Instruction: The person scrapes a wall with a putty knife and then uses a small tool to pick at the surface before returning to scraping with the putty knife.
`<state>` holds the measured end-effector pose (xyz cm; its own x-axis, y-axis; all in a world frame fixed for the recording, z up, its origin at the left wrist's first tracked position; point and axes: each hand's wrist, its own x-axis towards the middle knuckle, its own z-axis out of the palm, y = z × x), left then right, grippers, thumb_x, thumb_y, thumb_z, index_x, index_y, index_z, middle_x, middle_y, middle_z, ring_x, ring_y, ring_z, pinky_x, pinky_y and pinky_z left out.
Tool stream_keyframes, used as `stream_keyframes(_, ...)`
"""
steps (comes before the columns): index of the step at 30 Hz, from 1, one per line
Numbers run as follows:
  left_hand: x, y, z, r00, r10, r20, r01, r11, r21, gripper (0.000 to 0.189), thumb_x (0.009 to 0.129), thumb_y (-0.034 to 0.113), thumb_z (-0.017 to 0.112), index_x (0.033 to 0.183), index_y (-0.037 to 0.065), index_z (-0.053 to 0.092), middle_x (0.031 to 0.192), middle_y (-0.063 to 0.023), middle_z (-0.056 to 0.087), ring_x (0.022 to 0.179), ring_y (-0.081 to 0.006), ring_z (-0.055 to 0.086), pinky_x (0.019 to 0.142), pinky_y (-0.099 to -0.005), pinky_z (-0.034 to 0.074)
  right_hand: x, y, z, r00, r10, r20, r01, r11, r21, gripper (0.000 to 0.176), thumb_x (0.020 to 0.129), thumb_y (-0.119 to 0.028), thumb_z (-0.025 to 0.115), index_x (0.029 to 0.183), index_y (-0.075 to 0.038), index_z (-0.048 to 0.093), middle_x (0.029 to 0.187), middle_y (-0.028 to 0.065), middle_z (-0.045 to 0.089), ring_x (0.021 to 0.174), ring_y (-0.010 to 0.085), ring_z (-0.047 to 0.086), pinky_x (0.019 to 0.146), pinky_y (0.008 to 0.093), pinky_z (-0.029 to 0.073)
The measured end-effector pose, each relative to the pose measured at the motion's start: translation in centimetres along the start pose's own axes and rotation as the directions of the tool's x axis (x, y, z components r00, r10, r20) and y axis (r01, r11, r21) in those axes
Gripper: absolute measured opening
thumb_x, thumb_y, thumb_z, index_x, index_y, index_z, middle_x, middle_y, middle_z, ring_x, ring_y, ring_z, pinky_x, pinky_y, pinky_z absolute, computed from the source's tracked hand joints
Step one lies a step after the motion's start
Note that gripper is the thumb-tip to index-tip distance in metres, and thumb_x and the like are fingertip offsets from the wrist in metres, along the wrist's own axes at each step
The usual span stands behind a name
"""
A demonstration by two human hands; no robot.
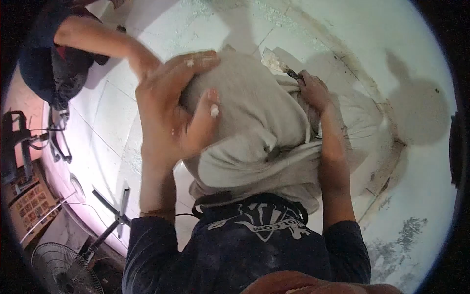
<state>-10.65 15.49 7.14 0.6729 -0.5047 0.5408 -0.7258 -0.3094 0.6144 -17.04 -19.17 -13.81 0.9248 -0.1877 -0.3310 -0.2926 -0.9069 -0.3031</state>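
My left hand (171,103) is large in view, raised over my knee, with thumb and fingers apart and nothing between them. White dabs stick to its thumb and a finger. My right hand (315,90) is closed round the dark handle of a putty knife (275,61), beside my other leg. The knife's wide blade points up and left over the floor and carries whitish material. Light grey trousers (245,98) cover my bent legs between the hands.
Pale floor tiles (103,110) have white debris scattered near the wall (416,73). Another person (41,73) is at the upper left, one arm reaching toward my left hand. A fan (66,269), a metal stand (119,216) and a patterned box (33,208) are at the lower left.
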Motion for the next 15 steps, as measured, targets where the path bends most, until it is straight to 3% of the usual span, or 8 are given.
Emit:
stream_keyframes(4,1.3,4.6,-0.2,0.976,0.124,0.181,-0.104,0.988,-0.118,0.046,0.064,0.025,0.072,0.096,-0.007,0.066,0.096,-0.0256,0.067,0.090,-0.0402,0.067,0.082,-0.0406,0.054,-2.9,-1.2,0.5,0.956,-0.123,-0.266,0.124,0.992,-0.013,0.022,0.097,-0.024,0.046,0.106,-0.003,0.049,0.099,0.0214,0.063,0.098,0.0421,0.059,0.083,0.0529,0.045)
stream_keyframes(5,2.0,5.0,0.4,0.948,0.222,0.230,-0.170,0.960,-0.222,0.050,0.065,0.029,0.073,0.096,-0.009,0.064,0.098,-0.0270,0.066,0.091,-0.0422,0.065,0.081,-0.0427,0.053,-2.8,-1.1,0.2,0.966,-0.124,-0.227,0.124,0.992,-0.014,0.024,0.096,-0.022,0.047,0.109,-0.002,0.050,0.098,0.0219,0.064,0.097,0.0413,0.060,0.084,0.0524,0.046)
stream_keyframes(7,2.8,6.4,-0.2,0.889,0.109,0.444,-0.076,0.993,-0.091,0.057,0.071,0.031,0.073,0.110,-0.008,0.063,0.112,-0.0272,0.064,0.107,-0.0434,0.061,0.095,-0.0440,0.049,-3.8,-2.4,-0.7,0.973,-0.175,-0.148,0.167,0.984,-0.065,0.025,0.095,-0.020,0.048,0.111,-0.001,0.051,0.099,0.0228,0.064,0.097,0.0406,0.062,0.084,0.0522,0.047)
stream_keyframes(9,1.7,5.4,0.6,0.956,0.113,0.272,-0.113,0.993,-0.013,0.054,0.073,0.031,0.072,0.111,-0.006,0.063,0.113,-0.0266,0.064,0.107,-0.0424,0.061,0.096,-0.0440,0.048,-4.3,-3.5,-2.1,0.962,-0.205,-0.179,0.199,0.979,-0.052,0.023,0.096,-0.019,0.047,0.110,-0.001,0.052,0.097,0.0227,0.065,0.096,0.0417,0.061,0.083,0.0529,0.047)
stream_keyframes(12,-0.4,2.3,2.0,0.995,-0.072,0.062,0.054,0.965,0.257,0.047,0.076,0.031,0.069,0.107,-0.003,0.065,0.108,-0.0247,0.065,0.104,-0.0409,0.062,0.093,-0.0440,0.049,-0.7,1.2,1.9,0.952,-0.116,-0.283,0.140,0.988,0.065,0.020,0.097,-0.018,0.047,0.106,-0.002,0.054,0.083,0.0198,0.062,0.081,0.0433,0.060,0.078,0.0502,0.048)
stream_keyframes(13,-0.8,1.1,2.5,0.993,-0.111,-0.038,0.117,0.923,0.366,0.045,0.077,0.032,0.069,0.106,-0.002,0.065,0.105,-0.0242,0.066,0.101,-0.0403,0.063,0.091,-0.0441,0.050,-3.2,-0.6,-0.3,0.937,-0.071,-0.343,0.181,0.936,0.302,0.017,0.097,-0.017,0.049,0.104,-0.002,0.053,0.078,0.0166,0.056,0.070,0.0370,0.056,0.071,0.0442,0.048)
stream_keyframes(14,-0.6,-0.9,2.4,0.993,-0.095,-0.063,0.112,0.925,0.364,0.045,0.077,0.032,0.069,0.106,-0.002,0.065,0.105,-0.0242,0.066,0.101,-0.0403,0.063,0.091,-0.0441,0.050,-3.9,-0.2,0.2,0.840,-0.078,-0.536,0.261,0.926,0.273,0.017,0.097,-0.016,0.050,0.106,-0.002,0.052,0.079,0.0139,0.054,0.070,0.0315,0.054,0.069,0.0402,0.046)
stream_keyframes(15,0.4,-3.2,1.7,0.978,-0.191,0.082,0.148,0.918,0.368,0.046,0.077,0.034,0.068,0.106,-0.002,0.066,0.103,-0.0239,0.066,0.099,-0.0404,0.063,0.089,-0.0446,0.050,-5.0,0.2,-0.2,0.842,-0.005,-0.540,0.276,0.863,0.423,0.019,0.098,-0.016,0.050,0.110,-0.002,0.051,0.082,0.0110,0.054,0.071,0.0268,0.053,0.068,0.0372,0.046)
